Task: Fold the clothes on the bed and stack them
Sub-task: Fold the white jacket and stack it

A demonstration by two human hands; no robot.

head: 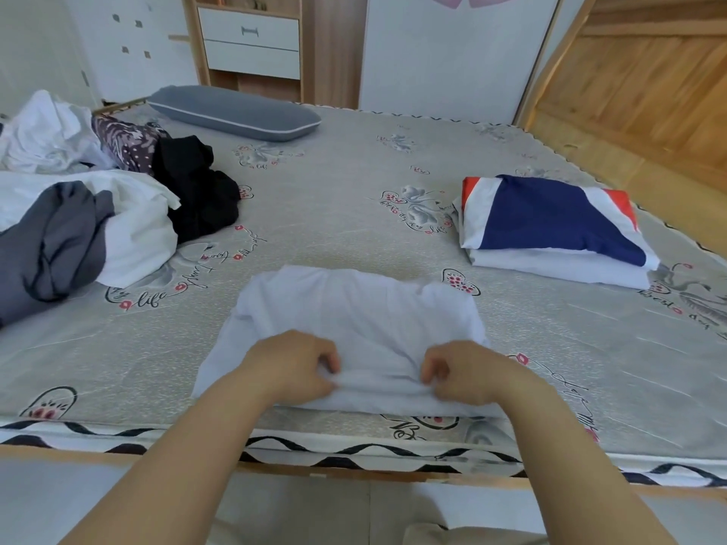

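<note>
Both hands, left hand (pixel 293 365) and right hand (pixel 462 371), are pinching the near hem of the white garment (pixel 354 308), which lies flat on the bed (pixel 354 182) near its front edge. I'd lift both corners evenly and carry them straight to the far edge so the fold stays square before it joins the folded stack (pixel 550 226).

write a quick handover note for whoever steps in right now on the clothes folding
Left hand and right hand: both pinch the near edge of the white garment, which lies partly folded at the bed's near edge.
Done: a stack on the right, the navy, white and red piece folded on top of a white one.
Left: finish this fold and add it to the stack, then fold the unfolded pile on the left: white, grey, black and patterned pieces.
</note>
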